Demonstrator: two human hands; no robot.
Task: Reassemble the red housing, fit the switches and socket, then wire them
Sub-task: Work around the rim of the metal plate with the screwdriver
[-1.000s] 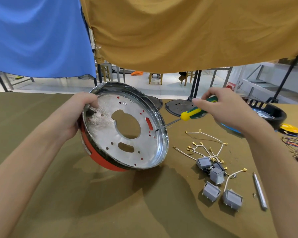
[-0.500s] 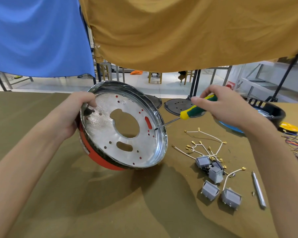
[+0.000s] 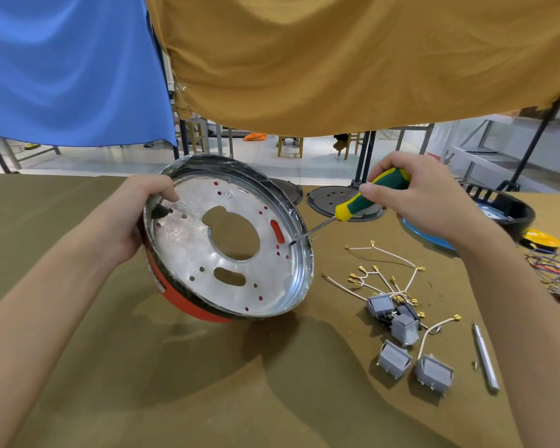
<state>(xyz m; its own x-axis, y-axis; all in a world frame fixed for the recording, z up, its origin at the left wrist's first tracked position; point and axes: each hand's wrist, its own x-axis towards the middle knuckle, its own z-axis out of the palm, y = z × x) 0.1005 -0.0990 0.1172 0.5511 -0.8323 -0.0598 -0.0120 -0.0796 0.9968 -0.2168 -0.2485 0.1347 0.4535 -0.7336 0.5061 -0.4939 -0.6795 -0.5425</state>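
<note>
Head view, change: almost nothing has shifted over the last second; my grips are the same and the screwdriver (image 3: 366, 202) tip sits at the same spot near the plate's right edge, so I judge I am still driving one screw.
Meaning for the task: housing reassembly is not finished; fitting and wiring have not begun.
Left hand (image 3: 133, 218): curled over the upper left rim of the red housing (image 3: 188, 305), thumb inside on the metal plate (image 3: 188, 250), propping it tilted on the table (image 3: 143, 383).
Right hand (image 3: 417, 202): closed around the green and yellow handle, shaft angled down-left into the plate.
Housing: between my hands, lower edge resting on the table.
Switches (image 3: 401, 344): loose on the table with the white wires (image 3: 388, 270), below my right hand, untouched.
Socket: I cannot pick it out.
</note>
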